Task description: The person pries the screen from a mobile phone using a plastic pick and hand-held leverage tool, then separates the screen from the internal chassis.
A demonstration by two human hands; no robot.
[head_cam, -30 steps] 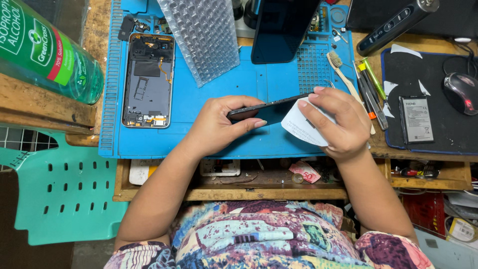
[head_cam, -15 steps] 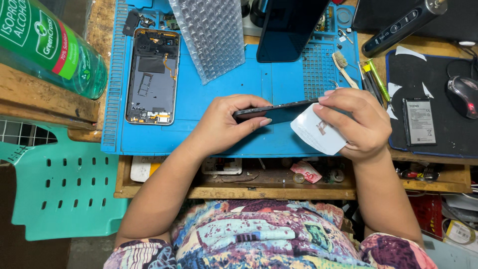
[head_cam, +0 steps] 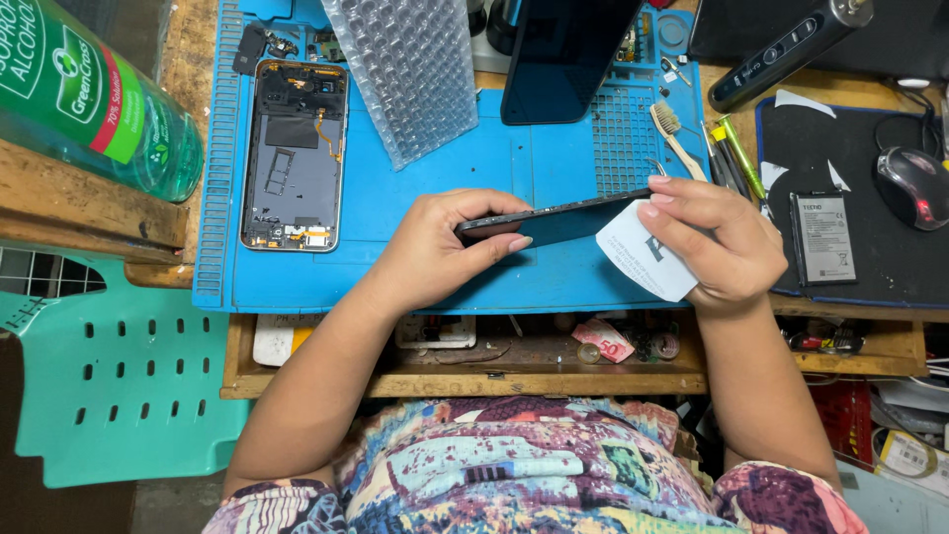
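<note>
Left hand [head_cam: 435,252] pinching thin black phone panel [head_cam: 554,216] edge-on, right hand [head_cam: 717,242] pressing white card [head_cam: 643,259] against it; uneven leverage risks cracking the panel.

Compared with a second ago, the right hand [head_cam: 717,242] sits higher, its fingertips now on the top edge of the dark phone panel [head_cam: 554,216] at its right end. The white card [head_cam: 645,250] rests lower, beneath those fingers. The panel tilts up toward the right hand, away from the left hand [head_cam: 445,247].
</note>
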